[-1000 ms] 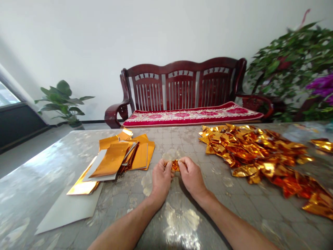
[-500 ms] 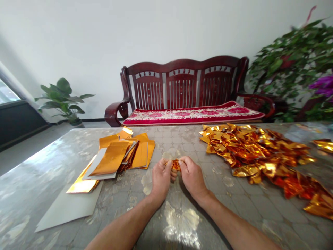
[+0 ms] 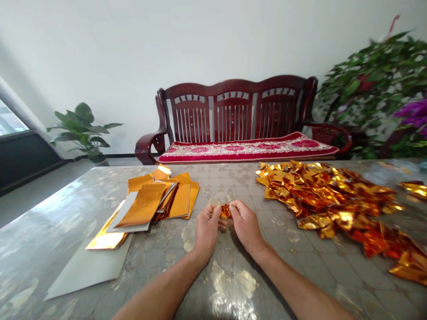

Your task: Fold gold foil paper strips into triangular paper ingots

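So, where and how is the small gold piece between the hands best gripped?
The gold piece is probably best pinched at its ends, left hand from the left, right hand from the right: it is small and runs crosswise, leaving its creased middle uncovered.

Foil (image 3: 226, 211): between the left hand (image 3: 207, 226) and the right hand (image 3: 246, 224), over the table (image 3: 156, 262)
Sheets (image 3: 142, 204): on the table, left of the hands
Pile (image 3: 320, 186): on the table, right of the hands
Bench (image 3: 230, 111): behind the table, before the wall (image 3: 213, 35)
Cloth (image 3: 248, 149): on the bench seat
Bench's left: a plant (image 3: 80, 126)
Bench's right: another plant (image 3: 373, 80)
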The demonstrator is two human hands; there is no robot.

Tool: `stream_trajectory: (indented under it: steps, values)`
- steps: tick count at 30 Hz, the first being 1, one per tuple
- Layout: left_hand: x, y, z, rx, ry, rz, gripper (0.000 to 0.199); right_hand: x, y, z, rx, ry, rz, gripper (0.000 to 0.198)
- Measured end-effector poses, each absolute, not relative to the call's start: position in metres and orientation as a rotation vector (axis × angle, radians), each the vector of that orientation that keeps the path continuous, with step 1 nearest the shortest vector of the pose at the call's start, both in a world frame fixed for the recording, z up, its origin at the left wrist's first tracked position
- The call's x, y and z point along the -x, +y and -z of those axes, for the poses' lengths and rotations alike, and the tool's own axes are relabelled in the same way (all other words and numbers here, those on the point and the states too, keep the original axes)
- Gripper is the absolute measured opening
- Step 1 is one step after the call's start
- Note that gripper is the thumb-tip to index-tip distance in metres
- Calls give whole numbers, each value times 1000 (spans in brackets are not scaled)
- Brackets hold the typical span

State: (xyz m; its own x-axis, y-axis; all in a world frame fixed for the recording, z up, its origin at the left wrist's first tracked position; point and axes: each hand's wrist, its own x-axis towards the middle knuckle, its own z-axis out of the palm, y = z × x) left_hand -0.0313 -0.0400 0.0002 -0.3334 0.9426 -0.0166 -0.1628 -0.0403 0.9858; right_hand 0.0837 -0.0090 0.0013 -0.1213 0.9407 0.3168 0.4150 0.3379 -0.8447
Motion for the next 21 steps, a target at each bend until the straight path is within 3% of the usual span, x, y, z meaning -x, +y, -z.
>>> stream_trajectory:
  steps: [6, 11, 21]
  values:
    - [38, -42, -1, -1007, 1323, -1481, 57, -92, -8, -1, 1197, -1576, -1108, 39]
    - [40, -43, -1, -984, 1277, -1456, 66, -96, -12, -5, 1166, -1544, -1147, 41]
    - [40, -44, 3, -1066, 1373, -1489, 34, -98, -9, 2, 1133, -1601, -1062, 35]
